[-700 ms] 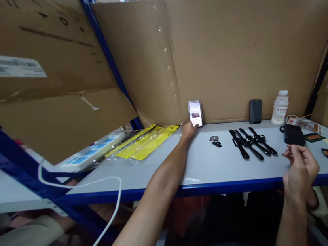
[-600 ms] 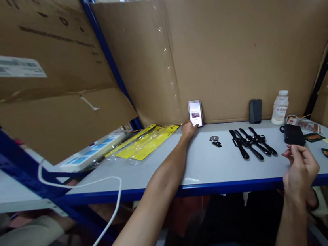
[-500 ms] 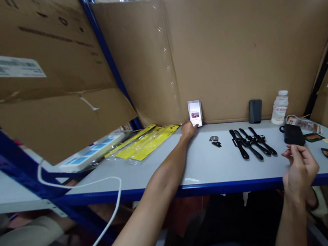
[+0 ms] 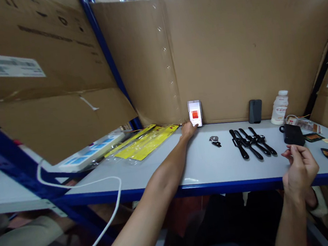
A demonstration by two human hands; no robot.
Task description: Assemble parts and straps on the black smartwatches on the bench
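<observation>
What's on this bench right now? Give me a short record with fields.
Left hand: stretched out, fingers touching the bottom of a lit phone propped against the cardboard wall
Right hand: raised near the bench edge, fingers loosely curled, holding nothing visible
Middle: black watch straps in a row
Left: yellow packets, power strip
Right: white bottle, dark phone, black pouch

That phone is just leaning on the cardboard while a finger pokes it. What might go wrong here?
The phone stands upright, propped against the cardboard wall; a firmer press from the left hand might slide its base so it tips flat. The left forearm stretches across the table beside the yellow packets and could brush them on drawing back. The right hand hovers near the black straps.
</observation>
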